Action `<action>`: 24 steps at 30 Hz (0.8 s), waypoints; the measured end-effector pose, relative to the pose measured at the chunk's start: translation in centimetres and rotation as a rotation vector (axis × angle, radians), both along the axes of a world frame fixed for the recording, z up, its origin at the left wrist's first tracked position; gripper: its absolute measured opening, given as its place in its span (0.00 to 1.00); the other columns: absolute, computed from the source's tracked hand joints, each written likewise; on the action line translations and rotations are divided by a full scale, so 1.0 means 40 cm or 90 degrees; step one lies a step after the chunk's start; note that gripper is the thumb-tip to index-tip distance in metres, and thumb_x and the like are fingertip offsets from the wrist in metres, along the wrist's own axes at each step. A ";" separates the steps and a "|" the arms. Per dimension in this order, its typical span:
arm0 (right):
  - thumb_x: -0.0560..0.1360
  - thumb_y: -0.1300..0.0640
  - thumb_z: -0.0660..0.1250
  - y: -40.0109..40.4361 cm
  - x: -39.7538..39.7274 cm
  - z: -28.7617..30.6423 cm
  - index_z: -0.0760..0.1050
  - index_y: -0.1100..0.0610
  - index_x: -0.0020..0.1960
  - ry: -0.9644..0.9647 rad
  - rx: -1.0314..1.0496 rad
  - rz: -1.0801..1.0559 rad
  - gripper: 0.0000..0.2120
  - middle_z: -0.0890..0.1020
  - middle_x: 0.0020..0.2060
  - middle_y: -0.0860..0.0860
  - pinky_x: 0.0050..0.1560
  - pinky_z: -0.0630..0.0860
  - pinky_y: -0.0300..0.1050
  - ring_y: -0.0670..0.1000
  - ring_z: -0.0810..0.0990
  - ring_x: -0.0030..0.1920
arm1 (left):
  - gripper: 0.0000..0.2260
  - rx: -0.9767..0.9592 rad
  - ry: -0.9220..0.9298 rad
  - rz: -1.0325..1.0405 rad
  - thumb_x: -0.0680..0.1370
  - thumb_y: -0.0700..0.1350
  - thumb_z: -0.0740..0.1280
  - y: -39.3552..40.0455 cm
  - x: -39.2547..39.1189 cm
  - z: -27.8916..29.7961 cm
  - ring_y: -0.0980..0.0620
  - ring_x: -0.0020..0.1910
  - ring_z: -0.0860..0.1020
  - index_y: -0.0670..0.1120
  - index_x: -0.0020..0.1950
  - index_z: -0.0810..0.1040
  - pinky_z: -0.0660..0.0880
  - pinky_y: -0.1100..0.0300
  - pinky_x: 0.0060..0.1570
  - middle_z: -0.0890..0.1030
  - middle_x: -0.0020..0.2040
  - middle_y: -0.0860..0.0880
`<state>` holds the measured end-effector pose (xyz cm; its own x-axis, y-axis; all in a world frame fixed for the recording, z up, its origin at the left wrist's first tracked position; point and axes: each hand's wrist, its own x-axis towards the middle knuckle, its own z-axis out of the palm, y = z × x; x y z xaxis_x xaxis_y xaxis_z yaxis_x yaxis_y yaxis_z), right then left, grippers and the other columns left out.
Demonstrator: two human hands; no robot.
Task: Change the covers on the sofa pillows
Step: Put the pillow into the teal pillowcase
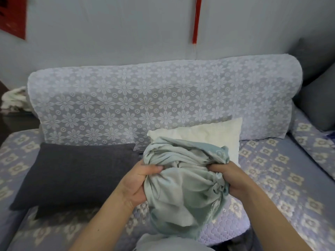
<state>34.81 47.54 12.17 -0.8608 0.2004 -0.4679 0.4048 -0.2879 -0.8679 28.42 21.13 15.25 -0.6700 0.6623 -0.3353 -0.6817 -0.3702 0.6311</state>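
A pale green pillow cover [181,189] is bunched up in front of me above the sofa seat. My left hand [139,183] grips its gathered left edge, thumb on top. My right hand [230,178] grips the gathered right edge, fingers curled into the folds. Behind the cover a bare white pillow [204,134] leans against the sofa back, partly hidden by the cloth. A dark grey covered pillow [76,174] lies flat on the seat to the left.
The sofa back [145,98] has a white floral lace cover; the seat [282,178] has a blue patterned quilt. Grey cushions [319,98] stand at the right corner. A crumpled white cloth [14,100] lies at the far left.
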 end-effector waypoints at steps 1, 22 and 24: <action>0.76 0.71 0.66 -0.012 0.005 -0.010 0.80 0.63 0.62 -0.011 0.003 0.053 0.16 0.85 0.54 0.62 0.59 0.79 0.63 0.64 0.83 0.55 | 0.15 -0.006 -0.030 0.027 0.75 0.32 0.66 0.000 -0.003 -0.004 0.36 0.57 0.82 0.34 0.61 0.82 0.80 0.44 0.58 0.80 0.62 0.32; 0.68 0.63 0.77 -0.024 0.005 0.021 0.84 0.52 0.42 0.307 0.128 -0.156 0.08 0.85 0.38 0.47 0.37 0.80 0.42 0.47 0.82 0.38 | 0.07 -0.729 0.357 0.478 0.76 0.38 0.68 0.026 -0.047 -0.164 0.36 0.47 0.81 0.48 0.50 0.74 0.71 0.53 0.41 0.81 0.42 0.48; 0.75 0.78 0.65 -0.057 0.012 0.000 0.76 0.58 0.35 0.248 0.213 -0.157 0.18 0.80 0.28 0.45 0.31 0.74 0.32 0.42 0.76 0.30 | 0.13 -0.585 0.359 0.569 0.77 0.37 0.71 0.024 -0.060 -0.149 0.44 0.53 0.82 0.51 0.57 0.76 0.76 0.54 0.49 0.81 0.50 0.52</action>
<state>35.28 45.25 12.18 -0.8661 0.4999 -0.0021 -0.0071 -0.0166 -0.9998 26.03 22.11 9.29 -0.9315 -0.3613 0.0421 -0.0137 0.1507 0.9885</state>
